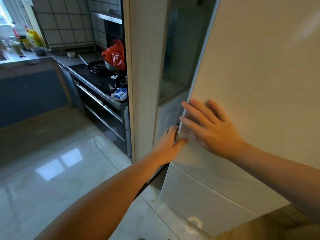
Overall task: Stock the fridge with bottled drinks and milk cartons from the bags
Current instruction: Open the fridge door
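Note:
The white fridge door [256,70] fills the right side of the head view, with a lower white drawer front [204,196] beneath it. My left hand [168,143] curls around the door's left edge, fingers hooked behind it and thumb on the front. My right hand [209,126] lies flat on the door face with fingers spread, fingertips at the same edge. A narrow gap shows the pale fridge interior [178,70] beside the door. No bottles or cartons are in either hand.
A light wooden panel [143,75] stands just left of the fridge. Beyond it a black stove [98,78] carries a red plastic bag [115,54] in a pan and a blue-white packet [119,94]. Glossy tiled floor [60,161] stretches left toward blue cabinets.

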`<act>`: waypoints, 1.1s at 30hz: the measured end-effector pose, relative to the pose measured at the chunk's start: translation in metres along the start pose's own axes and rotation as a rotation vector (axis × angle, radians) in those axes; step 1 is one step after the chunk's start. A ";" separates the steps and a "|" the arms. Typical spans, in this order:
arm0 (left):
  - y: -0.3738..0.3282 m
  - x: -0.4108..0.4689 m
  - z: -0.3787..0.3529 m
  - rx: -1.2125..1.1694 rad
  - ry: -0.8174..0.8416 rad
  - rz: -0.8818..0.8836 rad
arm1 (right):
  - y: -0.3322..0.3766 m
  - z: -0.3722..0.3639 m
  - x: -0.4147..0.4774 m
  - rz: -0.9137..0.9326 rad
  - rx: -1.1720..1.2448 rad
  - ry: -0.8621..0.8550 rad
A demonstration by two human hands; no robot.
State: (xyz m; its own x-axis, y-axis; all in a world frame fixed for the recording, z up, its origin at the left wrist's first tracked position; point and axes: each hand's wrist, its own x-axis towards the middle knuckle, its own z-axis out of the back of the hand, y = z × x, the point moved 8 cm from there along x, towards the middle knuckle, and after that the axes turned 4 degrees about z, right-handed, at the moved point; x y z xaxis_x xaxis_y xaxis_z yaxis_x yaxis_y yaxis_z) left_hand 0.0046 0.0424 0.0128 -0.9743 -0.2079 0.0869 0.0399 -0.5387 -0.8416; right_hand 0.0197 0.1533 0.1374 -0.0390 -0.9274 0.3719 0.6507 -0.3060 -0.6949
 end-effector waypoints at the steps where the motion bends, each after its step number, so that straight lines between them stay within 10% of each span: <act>1: 0.001 -0.012 -0.002 -0.013 -0.021 0.015 | 0.004 0.006 -0.012 -0.011 0.010 -0.018; 18: -0.051 -0.248 -0.064 -0.027 -0.301 0.144 | 0.090 0.115 -0.211 -0.274 0.443 -0.166; 33: -0.150 -0.403 -0.176 0.058 -0.212 -0.085 | 0.150 0.220 -0.388 -0.863 1.453 -0.014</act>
State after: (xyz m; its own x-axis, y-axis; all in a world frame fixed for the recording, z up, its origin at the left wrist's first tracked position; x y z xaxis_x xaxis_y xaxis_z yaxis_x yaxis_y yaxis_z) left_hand 0.3525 0.3513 0.0104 -0.9066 -0.3234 0.2711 -0.0214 -0.6063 -0.7949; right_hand 0.2995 0.5142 0.0242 -0.7291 -0.6028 0.3241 0.5540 -0.2417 0.7967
